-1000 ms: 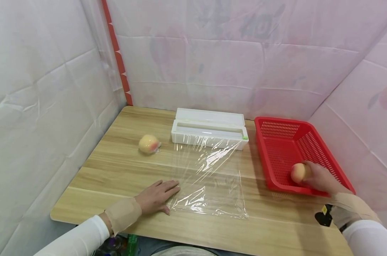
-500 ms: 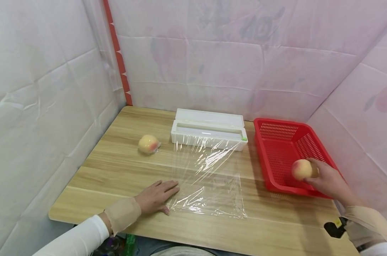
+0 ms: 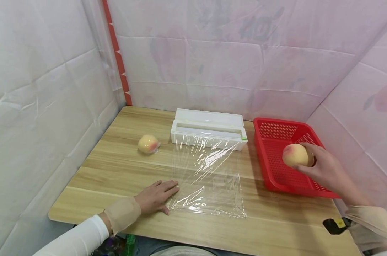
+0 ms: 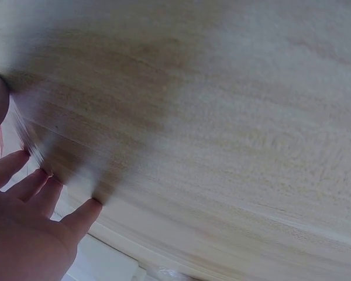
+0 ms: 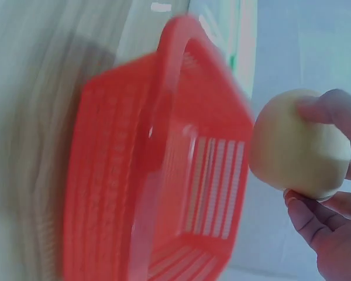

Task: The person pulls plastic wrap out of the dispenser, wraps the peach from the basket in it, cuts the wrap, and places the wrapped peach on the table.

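We find the left hand [image 3: 156, 197] spread at the left edge of clear plastic film [image 3: 209, 181]; the right hand [image 3: 323, 165] grips a round yellow-pink peach [image 3: 294, 155] above a red perforated plastic basket [image 3: 277, 131]. Beyond, we note a film-wrapped peach [image 3: 147, 143] left of an open white oblong box [image 3: 208, 124].

There are two hands [image 3: 158, 197] [image 3: 324, 167], two peaches [image 3: 296, 155] [image 3: 148, 143], one basket [image 3: 262, 160], one box [image 3: 208, 125], one film [image 3: 206, 177], one table [image 3: 116, 177].

A red strip [image 3: 114, 42] crosses pale sheeting [image 3: 225, 64].
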A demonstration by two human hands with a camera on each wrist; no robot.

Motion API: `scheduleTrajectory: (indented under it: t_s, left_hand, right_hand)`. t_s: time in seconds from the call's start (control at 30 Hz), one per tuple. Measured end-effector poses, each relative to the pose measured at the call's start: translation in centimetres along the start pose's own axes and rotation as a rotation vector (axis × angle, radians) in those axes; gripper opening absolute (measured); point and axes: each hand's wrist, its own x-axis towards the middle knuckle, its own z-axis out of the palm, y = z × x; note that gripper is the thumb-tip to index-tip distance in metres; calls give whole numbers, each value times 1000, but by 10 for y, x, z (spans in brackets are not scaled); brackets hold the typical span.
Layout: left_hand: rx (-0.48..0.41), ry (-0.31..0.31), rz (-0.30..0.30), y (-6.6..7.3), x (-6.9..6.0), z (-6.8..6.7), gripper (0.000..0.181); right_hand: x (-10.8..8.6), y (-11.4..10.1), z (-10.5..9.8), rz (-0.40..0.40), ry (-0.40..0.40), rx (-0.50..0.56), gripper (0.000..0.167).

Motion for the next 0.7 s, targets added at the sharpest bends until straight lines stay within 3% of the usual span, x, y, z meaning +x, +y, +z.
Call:
scheduleTrajectory:
  t_s: [0.17, 0.4, 0.7]
  left_hand:
    - [-5, -1, -3, 0, 0, 1, 88]
    - [-32, -18, -17, -1, 0, 1, 87]
    - [-31, -26, -10, 1, 0, -2, 86]
  right_hand:
    - [6, -34, 4, 19, -18, 59, 77]
    - [16, -80, 29, -114, 15, 92, 72]
    - [22, -120, 74, -203, -85, 179, 65]
